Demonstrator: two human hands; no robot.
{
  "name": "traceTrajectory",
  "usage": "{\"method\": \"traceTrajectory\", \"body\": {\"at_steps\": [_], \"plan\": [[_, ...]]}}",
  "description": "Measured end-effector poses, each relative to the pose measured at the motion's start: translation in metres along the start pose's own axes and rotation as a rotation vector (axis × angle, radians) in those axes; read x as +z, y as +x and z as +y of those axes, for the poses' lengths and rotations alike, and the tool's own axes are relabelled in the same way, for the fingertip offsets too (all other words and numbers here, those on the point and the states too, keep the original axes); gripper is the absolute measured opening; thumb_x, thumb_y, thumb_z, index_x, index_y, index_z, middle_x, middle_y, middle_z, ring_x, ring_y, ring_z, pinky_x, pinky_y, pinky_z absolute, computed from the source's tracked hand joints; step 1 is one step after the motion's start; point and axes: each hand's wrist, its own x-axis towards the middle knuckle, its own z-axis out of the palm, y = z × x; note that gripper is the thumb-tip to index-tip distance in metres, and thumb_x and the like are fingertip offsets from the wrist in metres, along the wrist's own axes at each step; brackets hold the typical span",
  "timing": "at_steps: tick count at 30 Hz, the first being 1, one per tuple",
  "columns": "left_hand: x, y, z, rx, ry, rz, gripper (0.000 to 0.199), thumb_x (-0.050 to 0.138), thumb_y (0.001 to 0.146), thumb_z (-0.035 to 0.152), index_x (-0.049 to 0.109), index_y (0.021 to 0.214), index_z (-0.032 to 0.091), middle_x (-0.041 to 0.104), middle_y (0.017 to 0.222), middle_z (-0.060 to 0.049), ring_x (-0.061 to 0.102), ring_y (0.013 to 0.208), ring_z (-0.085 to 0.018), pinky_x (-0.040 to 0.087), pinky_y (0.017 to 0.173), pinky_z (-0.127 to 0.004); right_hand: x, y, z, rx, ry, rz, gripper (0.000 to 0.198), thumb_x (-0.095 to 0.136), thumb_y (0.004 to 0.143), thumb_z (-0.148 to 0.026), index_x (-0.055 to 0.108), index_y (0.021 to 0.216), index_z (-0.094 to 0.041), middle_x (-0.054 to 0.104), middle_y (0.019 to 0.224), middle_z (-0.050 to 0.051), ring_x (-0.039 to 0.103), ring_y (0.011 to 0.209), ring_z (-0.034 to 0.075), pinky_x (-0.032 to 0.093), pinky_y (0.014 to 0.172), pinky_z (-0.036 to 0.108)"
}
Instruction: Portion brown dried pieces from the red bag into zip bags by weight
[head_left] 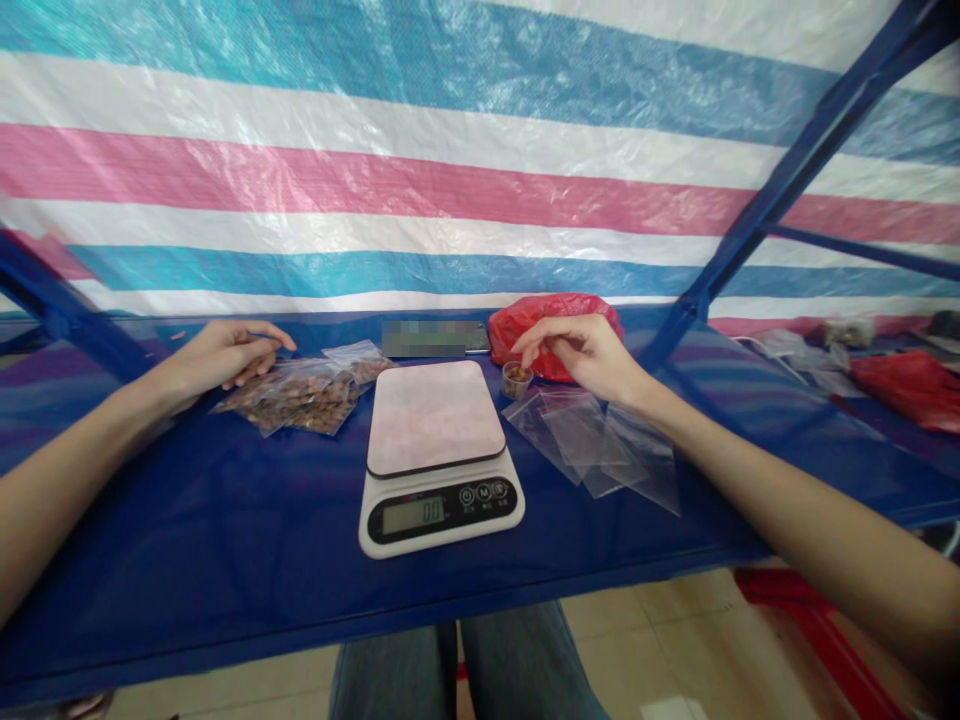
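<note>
My left hand rests at the back left, fingers loosely stretched and apart, beside a pile of clear zip bags filled with small brown pieces. Whether its fingertips touch the bags is hard to tell. Over a small clear cup holding brown pieces, my right hand reaches with bent, spread fingers, its fingertips at the cup's rim. Between the hands stands a white kitchen scale, bare on top, its display reading 0.0. Several flat, unfilled zip bags lie below my right wrist.
A red plastic bag sits behind my right hand. Behind the scale lies a flat dark object, partly blurred. The blue table has blue metal posts and a striped sheet behind. More bags lie far right.
</note>
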Motion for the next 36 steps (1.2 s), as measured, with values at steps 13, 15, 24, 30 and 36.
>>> {"method": "traceTrajectory", "body": {"at_steps": [13,15,24,30,36], "plan": [[-0.002,0.005,-0.009,0.016,0.003,-0.004,0.036,0.064,0.083,0.043,0.070,0.107,0.018,0.054,0.055,0.006,0.039,0.038,-0.009,0.027,0.037,-0.020,-0.035,-0.001,0.029,0.140,-0.378,0.365,0.035,0.049,0.073,-0.002,0.078,0.082,-0.019,0.079,0.080,0.004,0.072,0.073,0.020,0.056,0.073,0.032],[-0.003,0.005,-0.010,0.015,0.007,-0.014,0.037,0.063,0.083,0.042,0.069,0.109,0.017,0.054,0.056,0.006,0.039,0.038,-0.008,0.028,0.037,-0.019,-0.043,-0.001,0.045,0.191,-0.452,0.193,0.029,0.055,0.073,-0.003,0.079,0.080,-0.020,0.081,0.085,0.005,0.073,0.077,0.023,0.057,0.077,0.034],[-0.002,0.003,-0.007,0.001,-0.010,0.000,0.031,0.064,0.083,0.041,0.070,0.104,0.019,0.052,0.055,0.005,0.039,0.037,-0.009,0.026,0.037,-0.020,-0.032,-0.003,0.054,0.018,-0.426,-0.244,0.039,0.064,0.086,-0.011,0.078,0.123,-0.018,0.075,0.130,0.016,0.071,0.118,0.034,0.055,0.108,0.050],[-0.003,0.000,-0.002,0.002,-0.004,-0.029,0.034,0.063,0.086,0.038,0.069,0.110,0.016,0.054,0.058,0.005,0.039,0.040,-0.008,0.029,0.038,-0.018,-0.024,-0.002,0.041,-0.063,-0.379,-0.252,0.031,0.063,0.093,-0.014,0.078,0.119,-0.022,0.071,0.139,0.013,0.066,0.130,0.031,0.051,0.115,0.049],[-0.003,0.000,-0.003,0.007,-0.016,-0.039,0.033,0.062,0.088,0.037,0.069,0.111,0.014,0.054,0.058,0.005,0.040,0.040,-0.008,0.029,0.039,-0.018,-0.029,-0.002,0.047,-0.009,-0.396,-0.269,0.021,0.063,0.091,-0.016,0.077,0.107,-0.021,0.074,0.118,0.012,0.072,0.107,0.028,0.058,0.098,0.042]]}}
